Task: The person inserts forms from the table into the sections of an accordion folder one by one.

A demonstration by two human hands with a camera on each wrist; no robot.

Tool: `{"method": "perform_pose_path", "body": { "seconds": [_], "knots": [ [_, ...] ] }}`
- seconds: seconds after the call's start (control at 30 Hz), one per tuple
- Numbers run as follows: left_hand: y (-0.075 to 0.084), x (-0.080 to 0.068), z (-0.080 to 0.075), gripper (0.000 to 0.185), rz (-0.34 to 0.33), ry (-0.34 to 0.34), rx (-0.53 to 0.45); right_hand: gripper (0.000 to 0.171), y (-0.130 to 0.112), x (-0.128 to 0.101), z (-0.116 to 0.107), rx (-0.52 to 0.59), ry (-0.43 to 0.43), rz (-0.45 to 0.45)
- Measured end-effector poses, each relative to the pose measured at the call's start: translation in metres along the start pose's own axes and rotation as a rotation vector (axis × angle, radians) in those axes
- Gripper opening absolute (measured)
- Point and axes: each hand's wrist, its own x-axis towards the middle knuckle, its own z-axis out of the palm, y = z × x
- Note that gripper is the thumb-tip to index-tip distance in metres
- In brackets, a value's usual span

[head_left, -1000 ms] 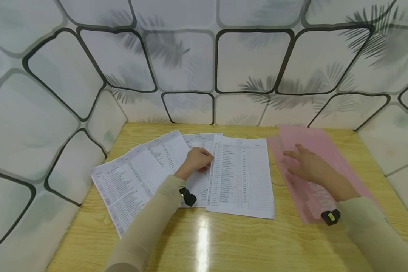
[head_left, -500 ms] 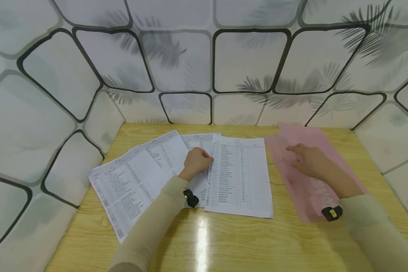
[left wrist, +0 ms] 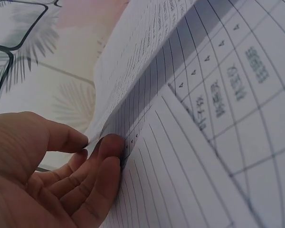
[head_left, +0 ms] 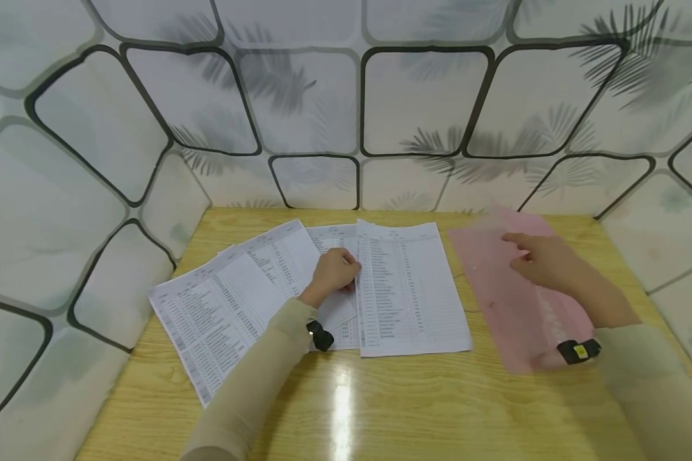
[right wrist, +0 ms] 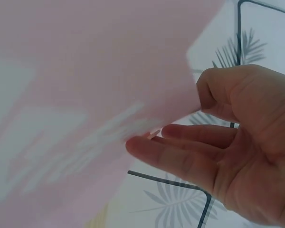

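Several printed sheets [head_left: 225,307] lie fanned on a wooden table [head_left: 380,410]. My left hand [head_left: 346,272] is at the left edge of the rightmost sheet [head_left: 415,288]. In the left wrist view my left hand [left wrist: 92,142] pinches that edge between thumb and fingers, and the sheet [left wrist: 142,61] is lifted off the pages beneath [left wrist: 228,118]. A translucent pink folder [head_left: 507,301] lies to the right. My right hand [head_left: 525,250] holds its far part. In the right wrist view my right hand [right wrist: 180,123] has its fingers under the raised folder [right wrist: 85,95], thumb above.
Pale wall panels [head_left: 421,102] with black frames and leaf prints close the table in at the back and on both sides. Bare wood runs along the table's near edge. A small black device sits on each wrist.
The rightmost sheet has shifted toward the back wall and turned slightly, its left edge lifted. My right hand has moved right and back, raising the folder's far part.
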Motion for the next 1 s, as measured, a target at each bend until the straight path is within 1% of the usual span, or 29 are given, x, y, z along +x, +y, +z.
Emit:
{"method": "perform_pose_path", "body": {
  "seconds": [0.13, 0.23, 0.33, 0.4, 0.47, 0.57, 0.67, 0.77, 0.83, 0.93, 1.0],
  "knots": [
    [0.0, 0.0, 0.001, 0.021, -0.01, -0.03, -0.119, 0.058, 0.002, 0.0, -0.008, 0.08, -0.052, 0.04],
    [0.002, 0.001, 0.003, 0.027, -0.054, -0.06, -0.219, 0.059, 0.003, 0.001, -0.011, 0.112, -0.062, 0.052],
    [0.003, 0.001, 0.004, 0.038, -0.091, -0.083, -0.271, 0.059, 0.004, 0.0, -0.014, 0.145, -0.064, 0.058],
    [0.004, 0.001, 0.004, 0.045, -0.1, -0.093, -0.297, 0.059, 0.004, 0.0, -0.015, 0.166, -0.062, 0.056],
    [0.004, 0.001, 0.004, 0.05, -0.087, -0.093, -0.298, 0.059, 0.005, -0.001, -0.017, 0.181, -0.058, 0.056],
    [0.005, 0.001, 0.003, 0.05, -0.044, -0.093, -0.328, 0.059, 0.004, -0.002, -0.02, 0.192, -0.054, 0.054],
    [0.008, 0.001, 0.003, 0.048, -0.013, -0.11, -0.424, 0.059, 0.003, -0.002, -0.023, 0.191, -0.048, 0.056],
    [0.013, 0.001, 0.001, 0.046, -0.015, -0.135, -0.541, 0.058, 0.001, -0.002, -0.024, 0.187, -0.043, 0.059],
    [0.018, -0.001, -0.001, 0.046, -0.022, -0.147, -0.593, 0.058, -0.001, -0.002, -0.025, 0.186, -0.043, 0.061],
    [0.024, -0.004, -0.006, 0.047, -0.019, -0.152, -0.615, 0.058, -0.003, -0.002, -0.025, 0.188, -0.048, 0.067],
    [0.027, -0.006, -0.01, 0.048, -0.014, -0.151, -0.605, 0.058, -0.003, -0.002, -0.025, 0.193, -0.048, 0.066]
  ]
}}
